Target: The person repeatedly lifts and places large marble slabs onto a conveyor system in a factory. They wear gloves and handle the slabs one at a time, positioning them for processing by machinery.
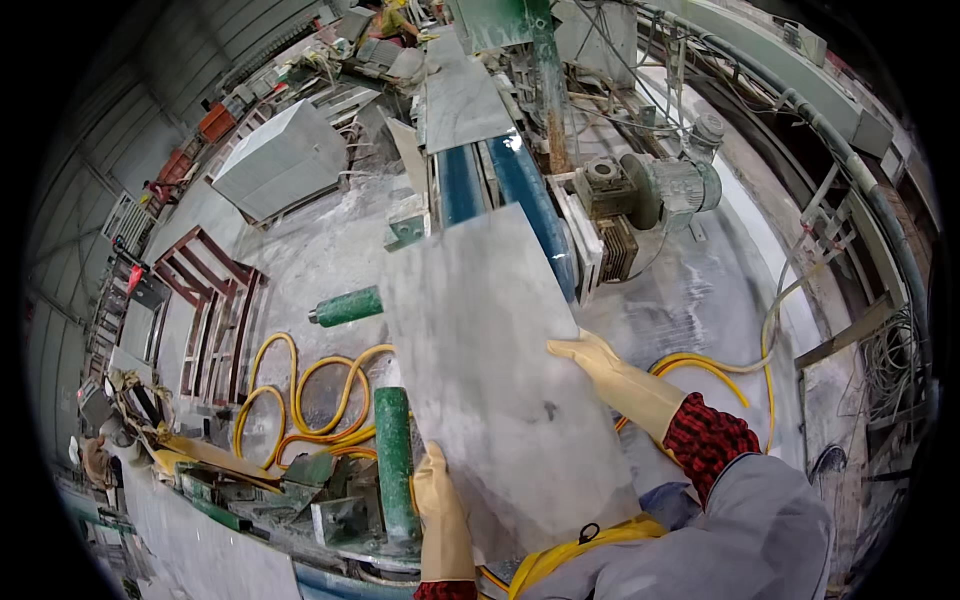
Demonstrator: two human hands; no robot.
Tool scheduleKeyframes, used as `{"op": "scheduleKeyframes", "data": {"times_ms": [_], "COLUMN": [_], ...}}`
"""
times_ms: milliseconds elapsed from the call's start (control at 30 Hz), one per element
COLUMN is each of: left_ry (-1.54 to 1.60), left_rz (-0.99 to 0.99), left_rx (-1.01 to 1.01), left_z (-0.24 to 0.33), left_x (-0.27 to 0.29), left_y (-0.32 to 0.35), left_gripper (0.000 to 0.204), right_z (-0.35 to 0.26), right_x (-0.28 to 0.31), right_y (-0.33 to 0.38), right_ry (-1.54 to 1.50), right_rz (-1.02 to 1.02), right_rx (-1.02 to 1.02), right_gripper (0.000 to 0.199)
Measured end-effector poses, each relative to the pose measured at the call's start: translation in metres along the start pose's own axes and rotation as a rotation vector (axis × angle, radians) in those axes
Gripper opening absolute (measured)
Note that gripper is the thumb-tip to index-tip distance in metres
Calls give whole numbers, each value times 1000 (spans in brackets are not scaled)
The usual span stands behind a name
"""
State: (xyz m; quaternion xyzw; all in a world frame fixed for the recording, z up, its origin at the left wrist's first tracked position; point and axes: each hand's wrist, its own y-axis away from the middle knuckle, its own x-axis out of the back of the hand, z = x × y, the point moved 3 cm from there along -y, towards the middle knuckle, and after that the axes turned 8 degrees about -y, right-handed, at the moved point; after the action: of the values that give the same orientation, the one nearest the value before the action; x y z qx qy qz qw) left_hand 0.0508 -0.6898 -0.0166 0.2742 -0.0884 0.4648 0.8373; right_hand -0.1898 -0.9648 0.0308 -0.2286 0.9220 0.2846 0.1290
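A grey stone slab (500,370), rectangular and faintly veined, lies between my gloved hands, close to my body. My left hand (438,495), in a cream rubber glove, grips its left edge low down. Higher on the opposite edge, my right hand (600,370) wears a matching glove and grips too. The slab hides most fingers of both hands. Its far end overlaps the near end of a conveyor with blue belts (515,190). Another grey slab (465,100) rests farther along those belts.
Green rollers (395,460) stand left of my slab. Yellow hose (320,400) coils on the floor. A motor (665,190) sits right of the conveyor. Farther left are a red-brown metal rack (205,310) and a pale slab stack (280,160). A person (395,22) is at the far end.
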Motion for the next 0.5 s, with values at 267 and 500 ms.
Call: {"op": "scheduleKeyframes", "data": {"times_ms": [267,500], "left_ry": [-259,-601], "left_rz": [-279,-275], "left_rx": [-4,-193], "left_z": [23,52], "left_x": [-45,-71], "left_y": [-30,-101], "left_gripper": [63,67], "right_z": [27,14], "right_x": [57,63], "right_y": [-36,-93], "right_ry": [-149,258], "right_rz": [203,614], "right_rx": [-132,-169], "right_gripper": [50,75]}}
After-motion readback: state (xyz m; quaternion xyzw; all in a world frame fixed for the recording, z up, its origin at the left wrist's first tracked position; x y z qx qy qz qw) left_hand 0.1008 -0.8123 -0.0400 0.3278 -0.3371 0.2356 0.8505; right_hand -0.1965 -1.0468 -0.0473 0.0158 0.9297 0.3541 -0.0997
